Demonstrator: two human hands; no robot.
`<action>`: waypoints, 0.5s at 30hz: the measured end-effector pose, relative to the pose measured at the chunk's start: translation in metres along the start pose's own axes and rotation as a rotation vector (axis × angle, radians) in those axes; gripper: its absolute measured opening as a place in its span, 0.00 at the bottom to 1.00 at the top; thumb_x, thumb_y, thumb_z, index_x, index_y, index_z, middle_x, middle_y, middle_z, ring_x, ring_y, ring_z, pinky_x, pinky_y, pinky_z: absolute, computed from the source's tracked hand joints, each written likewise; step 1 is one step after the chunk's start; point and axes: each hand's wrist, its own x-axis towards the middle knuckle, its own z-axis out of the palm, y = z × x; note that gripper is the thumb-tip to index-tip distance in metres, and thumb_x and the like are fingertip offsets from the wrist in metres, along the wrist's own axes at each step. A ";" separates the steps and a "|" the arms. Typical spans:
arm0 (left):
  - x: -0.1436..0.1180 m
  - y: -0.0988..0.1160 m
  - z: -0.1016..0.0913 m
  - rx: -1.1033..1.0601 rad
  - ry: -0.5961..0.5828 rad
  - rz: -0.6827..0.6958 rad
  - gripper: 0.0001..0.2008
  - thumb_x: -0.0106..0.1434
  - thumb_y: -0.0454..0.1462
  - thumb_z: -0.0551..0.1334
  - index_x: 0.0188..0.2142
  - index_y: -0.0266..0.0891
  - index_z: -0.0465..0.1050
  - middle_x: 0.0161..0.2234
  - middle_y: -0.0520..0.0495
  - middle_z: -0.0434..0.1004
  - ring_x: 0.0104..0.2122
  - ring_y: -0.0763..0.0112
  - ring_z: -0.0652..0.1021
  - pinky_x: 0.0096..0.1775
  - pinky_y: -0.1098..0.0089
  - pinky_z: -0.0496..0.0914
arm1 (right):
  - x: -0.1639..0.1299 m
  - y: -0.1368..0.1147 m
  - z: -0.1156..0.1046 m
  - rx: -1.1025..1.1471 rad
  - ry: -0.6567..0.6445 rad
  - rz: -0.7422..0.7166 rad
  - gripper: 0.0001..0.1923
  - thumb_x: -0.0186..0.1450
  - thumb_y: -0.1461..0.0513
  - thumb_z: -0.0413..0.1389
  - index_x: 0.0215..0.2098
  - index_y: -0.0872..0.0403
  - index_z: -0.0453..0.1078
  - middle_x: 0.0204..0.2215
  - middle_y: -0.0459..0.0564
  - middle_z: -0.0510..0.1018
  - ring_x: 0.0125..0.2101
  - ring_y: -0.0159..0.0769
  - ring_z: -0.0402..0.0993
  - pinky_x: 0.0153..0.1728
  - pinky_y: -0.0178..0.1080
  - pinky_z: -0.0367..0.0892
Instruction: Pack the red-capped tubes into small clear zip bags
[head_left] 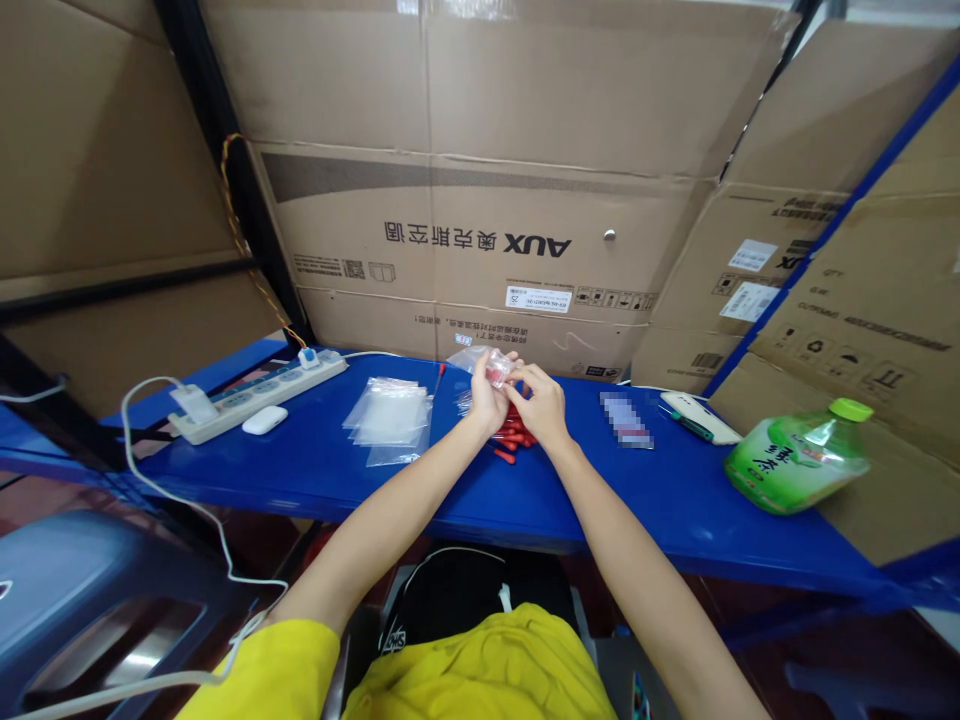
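Observation:
Both hands meet over the middle of the blue shelf. My left hand (489,398) is wrapped round a clear plastic bag (498,368) with something reddish showing through it. With its fingers pinched together, my right hand (541,404) grips the same bag from its right side. Below the hands lies a pile of red-handled tools (514,438) with thin clear or metallic shafts; the hands partly cover it, and their exact kind cannot be made out. To the left sits a stack of clear plastic bags (390,415).
A white power strip (259,395) with a plug and cable, and a white earbud case (265,420), lie at left. On the right are a pixelated flat item (626,420), a white phone-like object (701,417) and a green tea bottle (795,458). Cardboard (480,120) walls the back.

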 end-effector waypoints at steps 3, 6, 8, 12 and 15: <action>0.006 0.010 -0.001 -0.023 0.000 0.050 0.09 0.68 0.43 0.61 0.39 0.40 0.71 0.37 0.44 0.81 0.41 0.62 0.82 0.47 0.63 0.75 | 0.003 0.004 -0.005 0.013 -0.012 -0.006 0.11 0.70 0.56 0.57 0.45 0.49 0.80 0.38 0.48 0.79 0.28 0.34 0.69 0.35 0.37 0.66; 0.012 0.023 -0.004 -0.056 0.028 0.118 0.07 0.68 0.41 0.60 0.38 0.40 0.70 0.37 0.44 0.80 0.36 0.66 0.81 0.44 0.66 0.74 | 0.006 0.012 -0.012 -0.009 -0.079 -0.017 0.10 0.70 0.56 0.58 0.43 0.49 0.80 0.34 0.47 0.77 0.28 0.33 0.69 0.34 0.36 0.64; 0.016 0.031 -0.006 -0.083 0.042 0.166 0.06 0.68 0.40 0.59 0.39 0.40 0.70 0.36 0.45 0.79 0.35 0.68 0.81 0.44 0.67 0.74 | 0.008 0.019 -0.018 -0.056 -0.192 -0.008 0.09 0.69 0.55 0.59 0.41 0.49 0.80 0.31 0.46 0.78 0.30 0.34 0.71 0.33 0.36 0.63; 0.021 0.045 -0.010 -0.129 0.061 0.230 0.06 0.68 0.39 0.57 0.36 0.40 0.69 0.34 0.47 0.78 0.35 0.70 0.80 0.44 0.68 0.74 | 0.007 0.028 -0.026 -0.122 -0.416 0.068 0.10 0.65 0.51 0.64 0.39 0.47 0.80 0.28 0.43 0.80 0.28 0.33 0.73 0.29 0.34 0.59; 0.024 0.048 -0.012 -0.146 0.060 0.234 0.08 0.69 0.40 0.56 0.34 0.40 0.68 0.34 0.46 0.77 0.35 0.70 0.80 0.45 0.68 0.74 | 0.005 0.033 -0.026 -0.081 -0.474 0.069 0.09 0.62 0.54 0.67 0.38 0.48 0.80 0.30 0.42 0.82 0.27 0.31 0.73 0.29 0.34 0.61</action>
